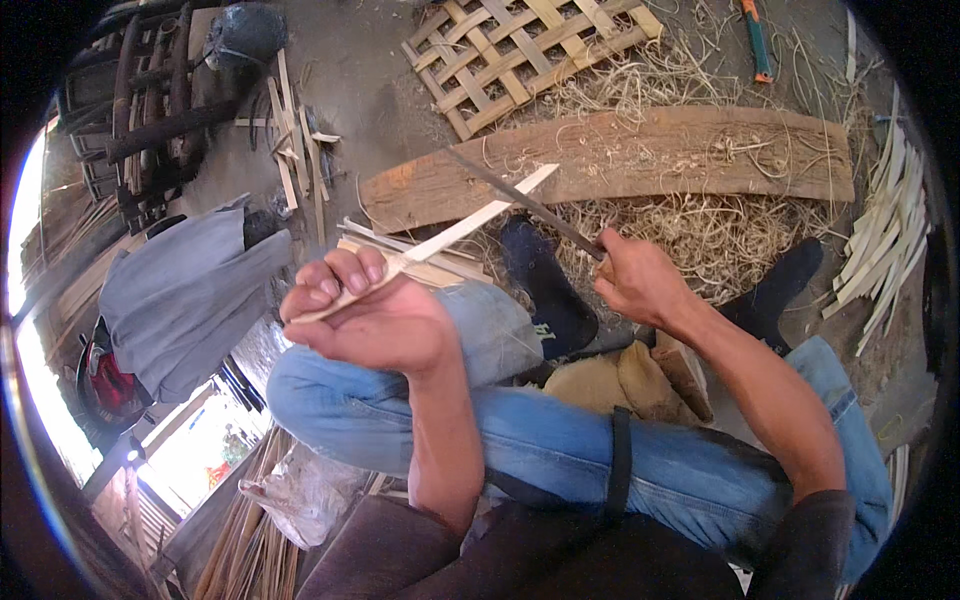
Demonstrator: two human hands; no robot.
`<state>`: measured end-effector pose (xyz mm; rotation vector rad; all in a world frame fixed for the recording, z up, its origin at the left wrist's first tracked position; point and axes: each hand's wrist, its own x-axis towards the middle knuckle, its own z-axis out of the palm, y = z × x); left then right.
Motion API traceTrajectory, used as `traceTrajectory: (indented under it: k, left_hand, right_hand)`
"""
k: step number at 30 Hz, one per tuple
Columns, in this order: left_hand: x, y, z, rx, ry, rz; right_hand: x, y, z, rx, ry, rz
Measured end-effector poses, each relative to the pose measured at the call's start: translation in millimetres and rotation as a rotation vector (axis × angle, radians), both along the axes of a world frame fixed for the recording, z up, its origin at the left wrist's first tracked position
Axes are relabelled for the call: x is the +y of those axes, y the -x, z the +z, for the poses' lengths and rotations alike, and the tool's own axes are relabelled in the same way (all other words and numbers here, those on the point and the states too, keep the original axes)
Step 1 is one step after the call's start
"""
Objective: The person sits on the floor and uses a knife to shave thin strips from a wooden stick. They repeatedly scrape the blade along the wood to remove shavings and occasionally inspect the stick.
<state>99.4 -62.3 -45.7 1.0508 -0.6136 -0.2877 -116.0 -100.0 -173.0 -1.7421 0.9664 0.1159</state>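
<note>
a pale strip point(470, 225) lies across the upturned left hand point(375, 325), its near end clasped between the curled fingers point(350, 268) and the palm, its pointed far end angling up and to the right. the right hand point(640, 275), fingers folded tight, grips the near end of a dark blade point(555, 222) that crosses the strip close to its tip; whether the two touch cannot be told.

beyond them a curved plank point(660, 150) spans the floor, shavings point(680, 240) heaped along both its sides, with a woven panel point(585, 65) behind. dark-socked feet point(550, 285) flank the near heap, and bent legs in blue jeans point(560, 430) sit directly below the hands, limiting downward room. a sheaf of pale slats point(885, 235) borders the right; grey cloth point(185, 300) hangs at left. grey floor point(360, 100) shows between the plank's left end and the loose sticks point(288, 150).
</note>
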Motion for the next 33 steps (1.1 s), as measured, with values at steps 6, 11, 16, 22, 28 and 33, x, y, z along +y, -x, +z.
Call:
traceTrajectory:
  k: [6, 11, 16, 22, 28, 33]
  left_hand:
    - [-5, -2, 4, -0.007, -0.012, 0.029]
    - [-10, 7, 8, -0.082, -0.134, 0.192]
    - [-9, 7, 10, -0.100, -0.158, 0.224]
    - [-7, 2, 6, -0.118, -0.139, 0.163]
    - [-2, 0, 1, -0.046, -0.074, 0.100]
    - [0, -9, -1, 0.075, 0.047, -0.016]
  right_hand:
    - [4, -6, 3, -0.015, 0.002, -0.150]
    - [29, -44, 94, -0.324, -0.107, -0.217]
    - [16, -51, 85, -0.276, -0.090, -0.216]
    - [9, -43, 89, -0.307, -0.023, -0.144]
    - [6, -34, 99, -0.357, -0.018, -0.050]
    - [9, -35, 71, -0.281, -0.049, -0.084]
